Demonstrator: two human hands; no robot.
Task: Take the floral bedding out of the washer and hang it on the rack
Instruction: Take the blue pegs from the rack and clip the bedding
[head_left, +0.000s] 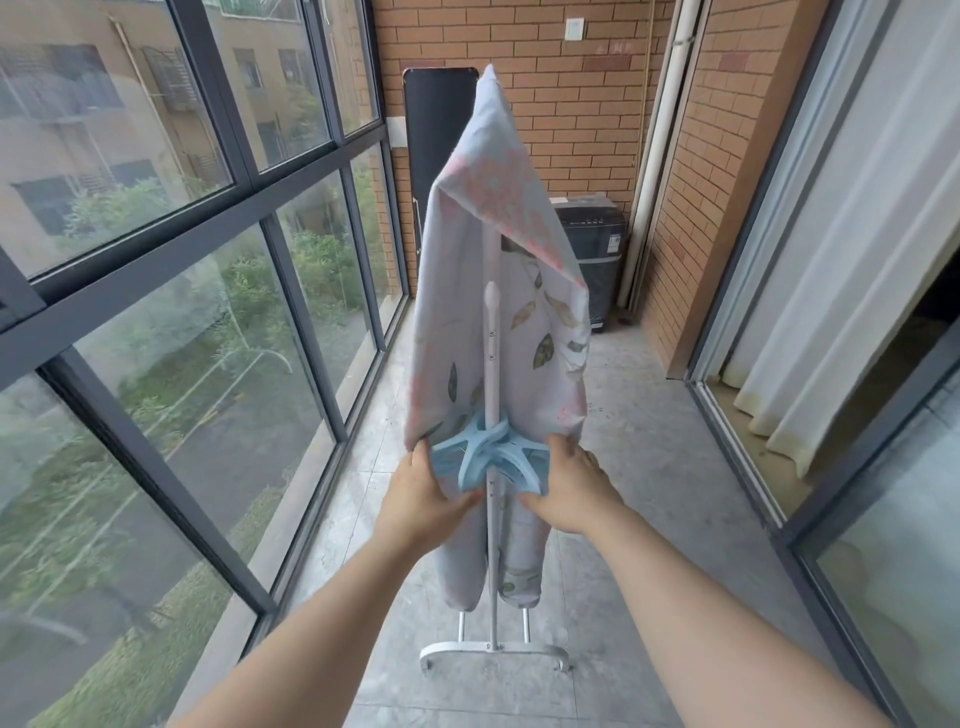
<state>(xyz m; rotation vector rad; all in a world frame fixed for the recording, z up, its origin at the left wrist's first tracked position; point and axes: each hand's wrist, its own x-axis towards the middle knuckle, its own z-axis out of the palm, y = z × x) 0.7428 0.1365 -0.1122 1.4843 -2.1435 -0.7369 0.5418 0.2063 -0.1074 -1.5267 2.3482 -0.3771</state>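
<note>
Grips the bedding (498, 312) at the near end of the rack (491, 647) with both hands: left hand (421, 493) curled on the left edge, right hand (571, 488) curled on the right edge, blue hub (493, 457) between them on the post.

Looks like the spreading stage, with the cloth already draped over the top rail and hanging down both sides.

Pull both edges down and outward with even force, so neither side drags the cloth off the rail. Keep the fabric clear of the hub's arms, a likely snag. Watch the lower hems near the base; keep them off the floor. Then work along the rail, smoothing the bunched folds toward the far end, where the cloth rises to a peak.

Farther off, in the brick wall's corner — washer (595, 244), well apart from the rack.
</note>
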